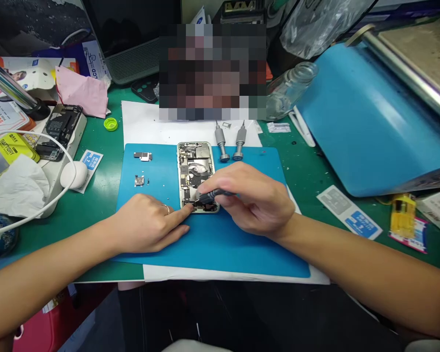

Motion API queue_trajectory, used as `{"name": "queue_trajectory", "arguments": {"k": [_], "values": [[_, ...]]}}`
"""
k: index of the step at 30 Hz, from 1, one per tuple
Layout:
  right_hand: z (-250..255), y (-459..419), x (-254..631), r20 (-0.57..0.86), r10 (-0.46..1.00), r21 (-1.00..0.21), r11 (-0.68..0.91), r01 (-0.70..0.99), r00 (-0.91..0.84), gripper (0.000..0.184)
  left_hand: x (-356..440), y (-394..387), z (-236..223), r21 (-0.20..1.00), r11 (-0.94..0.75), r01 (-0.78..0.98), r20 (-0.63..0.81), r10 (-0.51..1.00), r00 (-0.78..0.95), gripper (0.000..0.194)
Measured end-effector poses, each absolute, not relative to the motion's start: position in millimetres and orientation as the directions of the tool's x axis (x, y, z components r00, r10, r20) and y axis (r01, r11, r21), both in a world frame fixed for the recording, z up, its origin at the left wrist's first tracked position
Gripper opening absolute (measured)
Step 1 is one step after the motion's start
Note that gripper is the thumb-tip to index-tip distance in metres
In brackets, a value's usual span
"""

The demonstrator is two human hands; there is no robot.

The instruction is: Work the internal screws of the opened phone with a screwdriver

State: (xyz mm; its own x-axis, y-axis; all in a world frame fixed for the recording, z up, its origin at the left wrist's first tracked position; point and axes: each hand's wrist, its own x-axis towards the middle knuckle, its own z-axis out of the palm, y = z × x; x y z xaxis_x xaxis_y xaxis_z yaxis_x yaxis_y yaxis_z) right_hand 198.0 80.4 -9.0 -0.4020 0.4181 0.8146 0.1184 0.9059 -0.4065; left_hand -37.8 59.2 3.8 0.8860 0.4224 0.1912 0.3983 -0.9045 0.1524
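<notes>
An opened smartphone (198, 168) lies on a blue mat (242, 249), its inner boards and connectors bare. My left hand (146, 222) rests on the mat, holding nothing, with the index fingertip on the phone's lower left edge. A ring is on one of its fingers. In my right hand (258, 200), pinched between thumb and fingers, is a small black brush (208, 197), its head over the lower part of the phone. Small metal phone parts (143, 156) and a little bracket (139, 181) lie left of the phone.
Two grey screwdrivers (240, 142) stand beyond the phone's right side. A glass jar (291, 90) leans at the back near a large blue-covered machine (344, 117). At left are another opened phone (58, 132), a white cable (68, 154), crumpled tissue (20, 188) and a green cap (110, 124).
</notes>
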Motion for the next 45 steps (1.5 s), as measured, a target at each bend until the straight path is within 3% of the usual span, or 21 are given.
{"name": "queue_trajectory", "arguments": {"k": [4,6,12,19,27,33,35,38,41,45], "values": [[-14,83,201,0.866,0.466,-0.447,0.884,0.134,-0.182,0.051,-37,58,3,0.135,-0.911,0.390,0.220,0.412,0.884,0.035],[-14,82,201,0.869,0.469,-0.454,0.882,0.123,-0.159,0.049,-37,57,4,0.109,-0.921,0.374,0.272,0.389,0.880,0.034],[-12,81,198,0.821,0.437,-0.460,0.887,0.026,-0.367,0.056,-36,56,16,0.072,-0.958,0.278,0.489,0.277,0.827,0.015],[-13,81,195,0.775,0.448,-0.493,0.870,0.016,-0.446,0.048,-34,54,23,-0.017,-0.993,0.114,0.434,0.095,0.896,0.014],[-16,81,193,0.742,0.480,-0.519,0.853,0.052,-0.468,0.051,-35,52,29,0.095,-0.992,0.087,0.424,0.119,0.898,0.018],[-16,77,193,0.628,0.605,-0.628,0.765,0.140,-0.489,0.034,-36,52,29,0.002,-0.980,0.199,0.565,0.165,0.809,0.015],[-17,76,194,0.595,0.643,-0.668,0.729,0.147,-0.483,0.033,-37,54,28,0.090,-0.949,0.303,0.595,0.295,0.747,0.014],[-20,76,195,0.634,0.617,-0.666,0.742,0.074,-0.466,0.044,-38,58,23,0.371,-0.809,0.457,0.585,0.585,0.561,0.012],[-23,77,195,0.668,0.582,-0.643,0.765,0.034,-0.465,0.058,-42,63,15,0.608,-0.620,0.496,0.500,0.784,0.367,0.008],[-23,77,194,0.648,0.602,-0.659,0.751,0.053,-0.467,0.053,-44,67,9,0.702,-0.524,0.482,0.402,0.851,0.338,0.011]]}}
